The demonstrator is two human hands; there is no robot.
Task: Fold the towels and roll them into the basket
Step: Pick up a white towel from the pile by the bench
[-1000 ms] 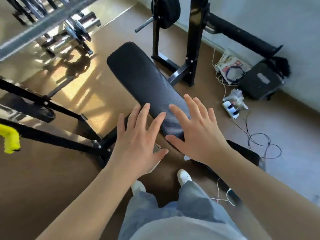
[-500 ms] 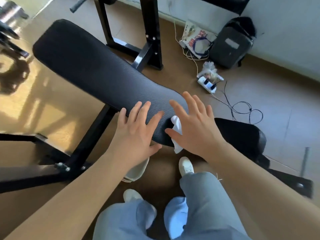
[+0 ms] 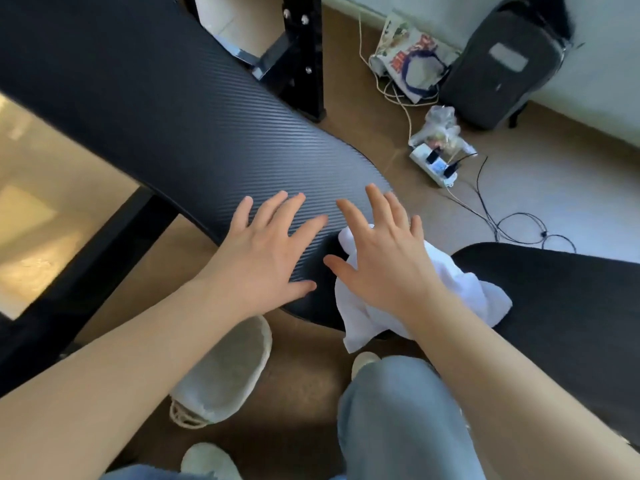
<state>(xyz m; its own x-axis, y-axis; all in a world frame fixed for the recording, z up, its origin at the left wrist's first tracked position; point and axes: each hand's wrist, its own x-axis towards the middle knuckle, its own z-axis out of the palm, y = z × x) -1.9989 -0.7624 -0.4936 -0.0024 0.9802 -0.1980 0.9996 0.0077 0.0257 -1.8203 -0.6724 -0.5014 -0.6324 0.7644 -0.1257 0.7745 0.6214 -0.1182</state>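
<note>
1. Fingers [image 3: 378, 206] of the right hand [image 3: 384, 265] are spread apart and straight, with nothing gripped.
2. The crumpled white towel [image 3: 360, 323] is seen beneath that hand, at the near end of the black padded surface [image 3: 173, 133]; contact cannot be judged.
3. The left hand [image 3: 263, 261] is held over the surface, fingers likewise splayed.
4. A pale woven basket [image 3: 239, 368] is set on the floor [image 3: 304, 386], partly hidden under the left forearm.

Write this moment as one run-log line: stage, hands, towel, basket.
stage: before folding | left hand: open, over bench pad | right hand: open, over crumpled towel | basket: on floor
</note>
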